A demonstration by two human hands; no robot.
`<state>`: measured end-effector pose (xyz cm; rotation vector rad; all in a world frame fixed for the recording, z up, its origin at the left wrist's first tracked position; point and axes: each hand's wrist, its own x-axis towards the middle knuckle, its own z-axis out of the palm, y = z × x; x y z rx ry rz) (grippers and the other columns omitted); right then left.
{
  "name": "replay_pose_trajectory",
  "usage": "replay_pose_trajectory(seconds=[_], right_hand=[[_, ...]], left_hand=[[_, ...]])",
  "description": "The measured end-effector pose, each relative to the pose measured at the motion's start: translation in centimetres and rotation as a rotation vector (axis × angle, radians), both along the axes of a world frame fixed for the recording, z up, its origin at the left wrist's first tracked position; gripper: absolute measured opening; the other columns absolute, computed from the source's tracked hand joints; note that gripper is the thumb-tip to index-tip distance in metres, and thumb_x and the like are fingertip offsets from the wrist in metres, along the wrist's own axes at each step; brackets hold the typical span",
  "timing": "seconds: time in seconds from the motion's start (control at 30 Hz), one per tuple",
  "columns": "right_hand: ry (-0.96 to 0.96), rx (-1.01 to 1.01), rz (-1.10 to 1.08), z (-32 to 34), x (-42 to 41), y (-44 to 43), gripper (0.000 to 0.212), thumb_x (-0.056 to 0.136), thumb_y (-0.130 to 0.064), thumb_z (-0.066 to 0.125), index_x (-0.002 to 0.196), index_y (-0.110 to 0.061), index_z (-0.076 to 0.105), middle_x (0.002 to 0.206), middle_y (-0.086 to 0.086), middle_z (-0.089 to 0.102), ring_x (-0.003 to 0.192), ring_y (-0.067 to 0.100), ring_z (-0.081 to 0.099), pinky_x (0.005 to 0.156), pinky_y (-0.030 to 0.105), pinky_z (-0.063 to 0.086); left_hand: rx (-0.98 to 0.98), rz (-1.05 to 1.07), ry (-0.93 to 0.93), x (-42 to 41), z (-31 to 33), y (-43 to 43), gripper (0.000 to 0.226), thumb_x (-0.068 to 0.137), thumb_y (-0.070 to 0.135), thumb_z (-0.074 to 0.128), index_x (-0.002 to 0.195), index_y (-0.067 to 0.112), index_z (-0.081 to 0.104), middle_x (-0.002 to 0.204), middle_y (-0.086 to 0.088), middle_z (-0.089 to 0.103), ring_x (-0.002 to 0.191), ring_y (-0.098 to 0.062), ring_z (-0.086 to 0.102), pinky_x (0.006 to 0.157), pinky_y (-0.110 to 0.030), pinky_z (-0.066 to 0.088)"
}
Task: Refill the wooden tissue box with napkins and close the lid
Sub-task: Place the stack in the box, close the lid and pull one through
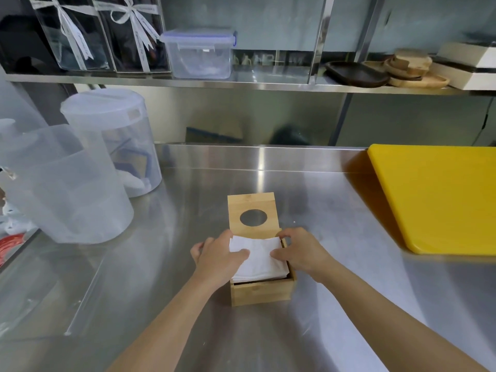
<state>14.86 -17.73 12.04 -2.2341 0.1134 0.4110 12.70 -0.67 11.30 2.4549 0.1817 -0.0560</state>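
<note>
wooden tissue box at lower centre of frame on steel counter, lid tipped up behind. white napkins stacked high in it, clamped between left hand and right hand. yellow cutting board well apart at right; clear plastic jugs at left.

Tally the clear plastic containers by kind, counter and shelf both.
Tall round clear plastic tubs on the counter: 2
Square clear plastic clip-lid box on the shelf: 1
Ribbon-tied clear plastic gift boxes on the shelf: 2
Total: 5
</note>
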Motion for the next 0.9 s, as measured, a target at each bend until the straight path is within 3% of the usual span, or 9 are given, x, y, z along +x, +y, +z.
replay_pose_trajectory(seconds=[0.1, 0.33, 0.47, 0.57, 0.83, 0.9], right_hand=[[0.004, -0.085, 0.006, 0.3, 0.2, 0.4, 0.045, 0.079, -0.013, 0.063, 0.124, -0.012, 0.056, 0.122, 0.006, 0.060, 0.107, 0.026, 0.058, 0.089, 0.035, 0.051], [0.013, -0.222, 0.016, 0.1, 0.6, 1.0, 0.041, 0.076, -0.013, 0.058, 0.117, -0.013, 0.055, 0.106, 0.005, 0.060, 0.104, 0.029, 0.059, 0.077, 0.035, 0.049], [-0.007, -0.295, 0.020, -0.3, 0.4, 1.5, 0.037, 0.079, -0.016, 0.056, 0.116, -0.016, 0.055, 0.110, 0.005, 0.063, 0.102, 0.028, 0.060, 0.080, 0.036, 0.051], [-0.022, -0.335, 0.027, -1.2, -0.3, 1.9, 0.032, 0.079, -0.015, 0.049, 0.111, -0.015, 0.055, 0.097, 0.004, 0.063, 0.092, 0.029, 0.061, 0.073, 0.035, 0.050], [0.004, -0.113, -0.065, -1.0, -0.2, 1.3, 0.024, 0.074, -0.013, 0.063, 0.097, -0.020, 0.056, 0.078, -0.003, 0.054, 0.065, 0.018, 0.052, 0.054, 0.027, 0.043], [0.011, -0.138, -0.069, -1.0, -0.2, 1.4, 0.020, 0.075, -0.016, 0.063, 0.091, -0.021, 0.053, 0.074, -0.004, 0.053, 0.065, 0.019, 0.052, 0.054, 0.027, 0.042]], left_hand=[[0.020, -0.046, -0.007, 0.4, -0.1, 0.1, 0.019, 0.085, 0.030, 0.052, 0.099, 0.019, 0.046, 0.069, 0.008, 0.042, 0.106, -0.016, 0.033, 0.106, -0.033, 0.013], [0.109, -0.133, -0.010, 0.8, -0.7, 0.3, 0.035, 0.083, 0.032, 0.054, 0.114, 0.017, 0.048, 0.080, 0.014, 0.039, 0.125, -0.010, 0.025, 0.110, -0.042, -0.016], [0.163, -0.179, -0.050, 0.5, -1.3, 0.0, 0.033, 0.083, 0.031, 0.052, 0.112, 0.015, 0.048, 0.095, 0.007, 0.043, 0.127, -0.008, 0.023, 0.111, -0.042, -0.019], [0.139, -0.183, -0.080, 0.4, -2.0, -0.1, 0.036, 0.085, 0.030, 0.051, 0.117, 0.015, 0.047, 0.101, 0.005, 0.039, 0.128, -0.006, 0.023, 0.110, -0.039, -0.020], [0.086, -0.193, -0.189, 0.3, -2.4, 0.6, 0.029, 0.089, 0.031, 0.052, 0.116, 0.020, 0.049, 0.101, 0.012, 0.040, 0.125, -0.004, 0.023, 0.108, -0.033, -0.020], [0.105, -0.179, -0.247, 0.1, -2.6, 1.0, 0.031, 0.086, 0.035, 0.055, 0.115, 0.026, 0.050, 0.105, 0.016, 0.041, 0.123, -0.006, 0.028, 0.109, -0.032, -0.014]])
